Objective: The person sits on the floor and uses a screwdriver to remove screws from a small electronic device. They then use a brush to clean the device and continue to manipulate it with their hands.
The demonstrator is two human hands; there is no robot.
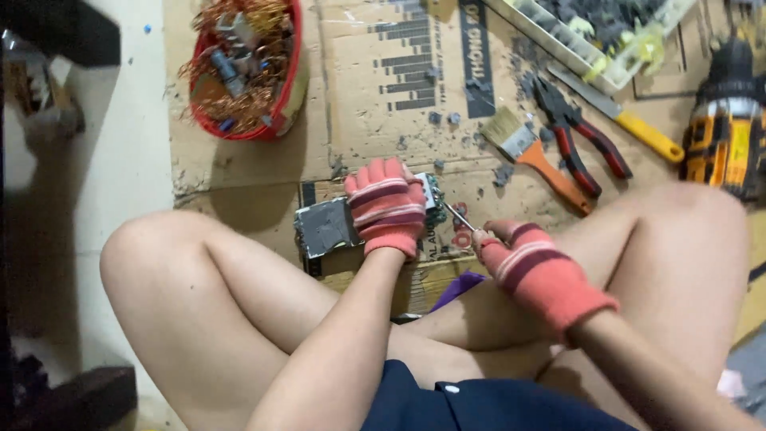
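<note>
1. Your left hand (386, 206) presses flat on the grey metal block (327, 227), which lies on the cardboard (415, 88).
2. Your right hand (531, 267), grip closed round a thin metal tool (460, 217), works just right of the block.
3. A paintbrush (531, 152) and red-handled pliers (578, 136) lie beyond the block, to its right.

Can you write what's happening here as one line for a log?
left hand: presses grey metal box | right hand: grips thin metal tool, tip at box | surface: flattened cardboard
</note>
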